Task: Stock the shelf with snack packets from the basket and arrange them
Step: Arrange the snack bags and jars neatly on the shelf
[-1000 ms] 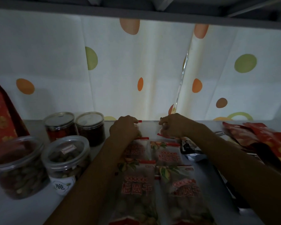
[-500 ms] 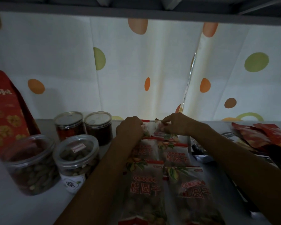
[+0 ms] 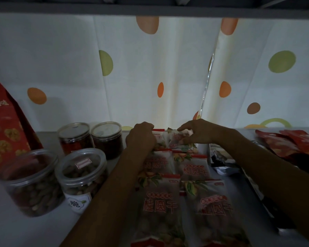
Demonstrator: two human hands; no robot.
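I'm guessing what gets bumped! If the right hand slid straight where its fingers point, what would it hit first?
Probably the left hand. The right hand, pinching a back-row snack packet, points its fingers leftward at the left hand's knuckles. The neighbouring packet under them might touch first; depth is unclear.

Beyond fingers [image 3: 182, 128]: curtain [image 3: 132, 77] close behind.
Left of fingers: four jars [image 3: 107, 138].
Right of fingers: dark wrappers [image 3: 221, 155], then red packets [image 3: 282, 141].
Nearer than fingers: snack packets [image 3: 161, 202] in two rows cover the shelf [image 3: 48, 227].
Above fingers: open up to upper shelf [image 3: 150, 9].
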